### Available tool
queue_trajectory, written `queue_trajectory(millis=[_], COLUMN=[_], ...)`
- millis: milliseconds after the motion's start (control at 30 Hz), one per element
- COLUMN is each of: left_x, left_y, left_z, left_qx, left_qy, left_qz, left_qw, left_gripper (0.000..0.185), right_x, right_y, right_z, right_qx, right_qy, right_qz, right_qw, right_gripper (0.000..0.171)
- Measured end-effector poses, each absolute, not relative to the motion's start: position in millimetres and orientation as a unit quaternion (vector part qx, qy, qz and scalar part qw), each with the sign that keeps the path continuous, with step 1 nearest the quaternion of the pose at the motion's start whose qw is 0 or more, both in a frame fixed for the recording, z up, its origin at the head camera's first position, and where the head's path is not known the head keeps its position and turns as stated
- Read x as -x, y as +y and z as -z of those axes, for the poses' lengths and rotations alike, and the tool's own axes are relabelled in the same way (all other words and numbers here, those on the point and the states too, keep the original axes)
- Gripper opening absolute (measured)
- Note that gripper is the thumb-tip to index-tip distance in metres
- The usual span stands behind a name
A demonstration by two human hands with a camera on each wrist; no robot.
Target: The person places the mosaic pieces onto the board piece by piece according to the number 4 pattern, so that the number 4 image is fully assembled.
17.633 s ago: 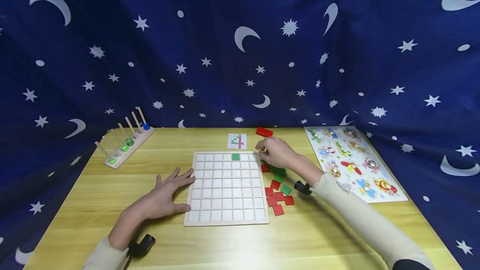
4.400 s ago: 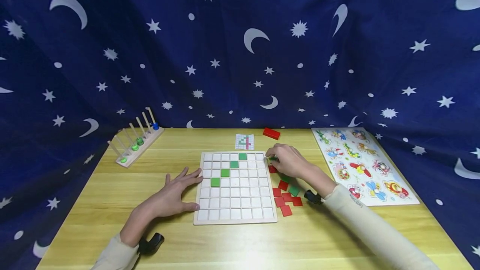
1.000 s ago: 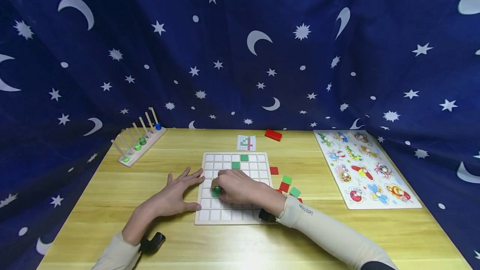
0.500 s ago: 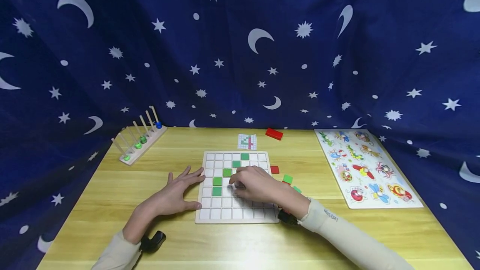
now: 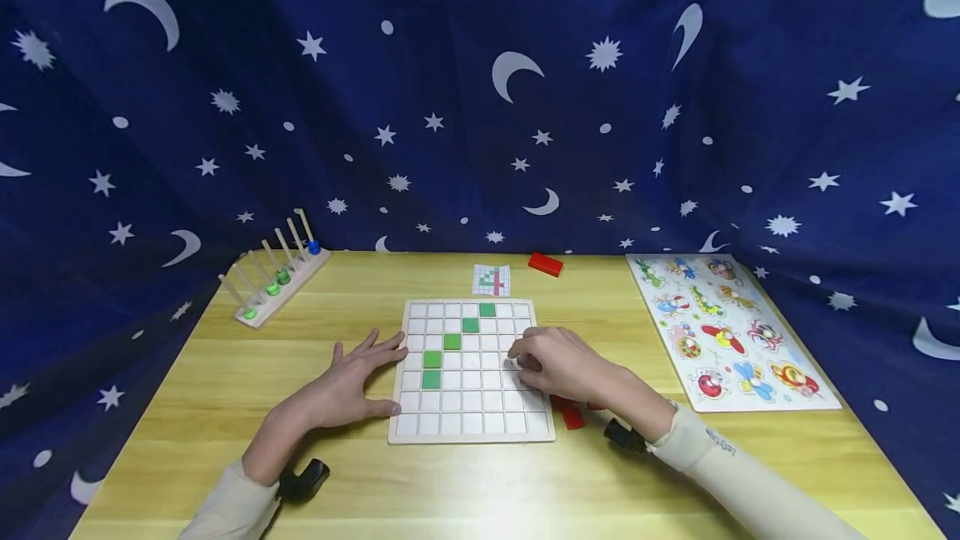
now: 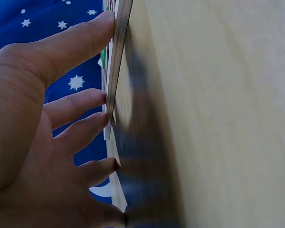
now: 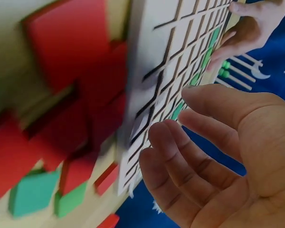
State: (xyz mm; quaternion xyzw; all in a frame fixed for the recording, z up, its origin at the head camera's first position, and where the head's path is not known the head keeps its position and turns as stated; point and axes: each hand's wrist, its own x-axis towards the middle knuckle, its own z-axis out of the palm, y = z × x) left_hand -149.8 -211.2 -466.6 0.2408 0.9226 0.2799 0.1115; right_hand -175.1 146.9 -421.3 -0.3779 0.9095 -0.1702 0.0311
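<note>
L hand spread, touching the grid board's edge at 9 o'clock; R hand loosely curled, nothing gripped, over its 3 o'clock side. Board's on the table w/ 5 green tiles; red tiles (part-hidden) beside it, approx 4 o'clock.

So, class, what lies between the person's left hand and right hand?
In the head view, the white grid board, bearing five green tiles, lies between the left hand at its left edge and the right hand over its right side.
</note>
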Motion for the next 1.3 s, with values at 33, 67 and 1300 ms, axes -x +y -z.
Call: queue_trajectory(millis=[33,67,1300], left_x=[150.1,150.3,152.4], left_y=[-211.2,-211.2,-212.9], left_z=[466.1,465.8,465.6], left_qx=[-0.240,-0.241,-0.250], left_qy=[0.923,0.923,0.919], left_qz=[-0.280,-0.279,-0.284], left_qw=[0.111,0.110,0.110], left_gripper=[0.081,0.081,0.081], right_x=[176.0,176.9,186.5], right_y=[150.7,154.6,219.9], right_z=[420.8,420.2,429.2], right_qx=[0.376,0.374,0.276], right_qy=[0.910,0.911,0.947], right_qz=[0.171,0.172,0.165], right_qw=[0.027,0.024,0.026], right_gripper=[0.015,0.015,0.027])
